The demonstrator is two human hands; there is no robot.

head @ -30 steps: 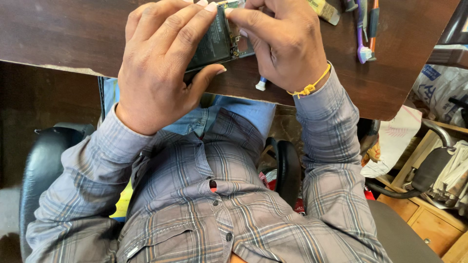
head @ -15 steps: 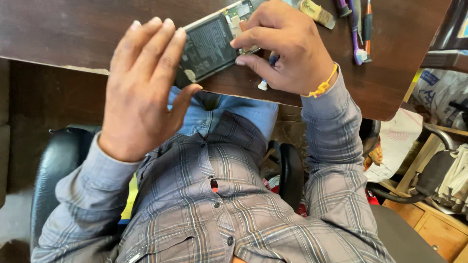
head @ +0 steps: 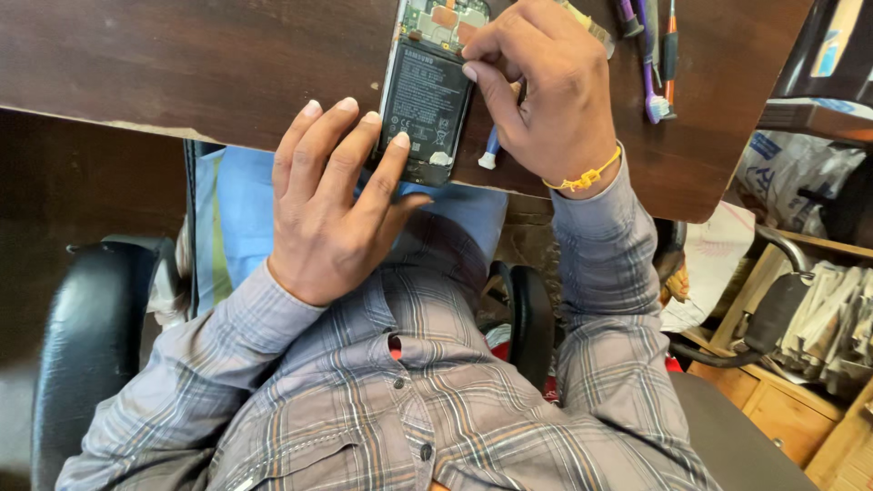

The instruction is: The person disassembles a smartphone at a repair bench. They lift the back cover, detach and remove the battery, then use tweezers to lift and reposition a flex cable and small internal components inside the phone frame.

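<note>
An opened phone (head: 426, 91) lies back-up on the dark wooden table (head: 182, 64), its black battery and green circuit board exposed. My left hand (head: 332, 205) rests flat at the table edge, fingertips pressing the phone's lower left side. My right hand (head: 546, 86) sits over the phone's upper right, thumb and fingers pinched at the battery's top corner. A small blue-handled tool with a white tip (head: 489, 153) pokes out below the right hand. A yellow cord bracelet is on the right wrist.
Several screwdrivers and a purple tool (head: 655, 55) lie on the table right of my right hand. A black office chair armrest (head: 86, 336) is at the left. Bags and a wooden cabinet (head: 773, 409) stand at the right.
The phone has been set down flat on the table. My left hand slid down from covering it to its lower edge, and the right hand shifted to the battery's top corner.
</note>
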